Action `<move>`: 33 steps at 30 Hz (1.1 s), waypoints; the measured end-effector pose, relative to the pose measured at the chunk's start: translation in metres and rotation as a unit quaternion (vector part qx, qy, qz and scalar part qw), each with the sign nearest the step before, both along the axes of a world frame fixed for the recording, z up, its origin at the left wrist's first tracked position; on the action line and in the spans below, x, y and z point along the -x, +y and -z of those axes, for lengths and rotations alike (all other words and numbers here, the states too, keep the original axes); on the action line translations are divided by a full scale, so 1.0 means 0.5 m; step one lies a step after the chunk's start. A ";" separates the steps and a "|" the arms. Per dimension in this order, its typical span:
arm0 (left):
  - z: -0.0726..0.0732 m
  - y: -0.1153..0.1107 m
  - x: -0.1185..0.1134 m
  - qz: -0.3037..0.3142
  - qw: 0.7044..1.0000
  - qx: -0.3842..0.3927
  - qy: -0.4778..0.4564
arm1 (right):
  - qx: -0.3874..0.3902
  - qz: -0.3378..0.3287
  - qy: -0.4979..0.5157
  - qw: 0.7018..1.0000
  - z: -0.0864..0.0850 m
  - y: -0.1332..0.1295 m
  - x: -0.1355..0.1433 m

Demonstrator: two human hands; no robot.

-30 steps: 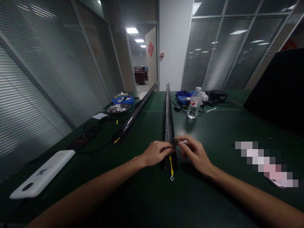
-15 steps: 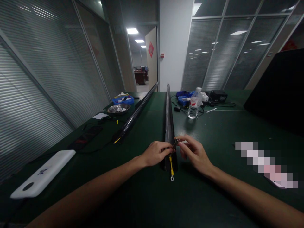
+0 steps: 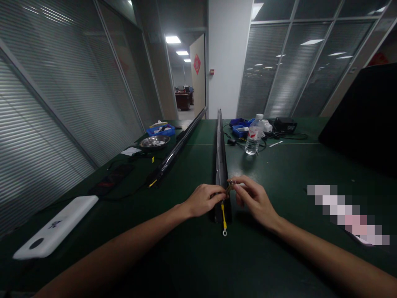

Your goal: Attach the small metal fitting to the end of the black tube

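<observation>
A long black rail (image 3: 221, 165) with a grey inner face runs away from me down the middle of the table. At its near end my left hand (image 3: 201, 200) is closed, fingertips pinched on the rail; what lies right under them is hidden. My right hand (image 3: 254, 198) pinches a small brass-coloured metal piece (image 3: 230, 188) between thumb and fingers, against the rail's right side and close to my left fingertips. Out of the rail's near end comes a yellow-sleeved wire (image 3: 223, 217) with a ring terminal (image 3: 225, 233), pointing towards me.
A second black rail (image 3: 173, 155) lies to the left on the green table (image 3: 279, 178). Around stand a steel bowl (image 3: 155, 141), blue trays (image 3: 161, 130), a water bottle (image 3: 253, 136) and a white flat device (image 3: 57, 227). At far right rises a large black panel (image 3: 366, 120).
The small metal piece has turned slightly in my right fingers and now shows a lighter, brassy face. Both hands keep almost the same place.
</observation>
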State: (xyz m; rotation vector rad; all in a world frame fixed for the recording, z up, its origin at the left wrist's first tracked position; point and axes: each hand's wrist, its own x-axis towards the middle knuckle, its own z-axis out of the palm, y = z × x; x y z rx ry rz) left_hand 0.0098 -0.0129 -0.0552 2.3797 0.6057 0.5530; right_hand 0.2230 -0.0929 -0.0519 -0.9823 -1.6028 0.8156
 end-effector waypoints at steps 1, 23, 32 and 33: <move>-0.001 0.000 0.000 0.003 1.000 0.002 0.001 | 0.003 -0.002 -0.001 1.000 -0.001 -0.001 0.001; 0.003 0.002 0.001 0.003 1.000 -0.006 0.000 | -0.003 -0.003 -0.004 1.000 -0.001 0.000 -0.002; 0.002 0.001 0.000 -0.004 1.000 0.004 0.010 | 0.008 0.003 -0.001 1.000 0.003 0.001 -0.003; 0.001 0.001 0.001 0.000 1.000 0.006 0.012 | 0.009 0.001 -0.001 1.000 0.002 0.000 -0.002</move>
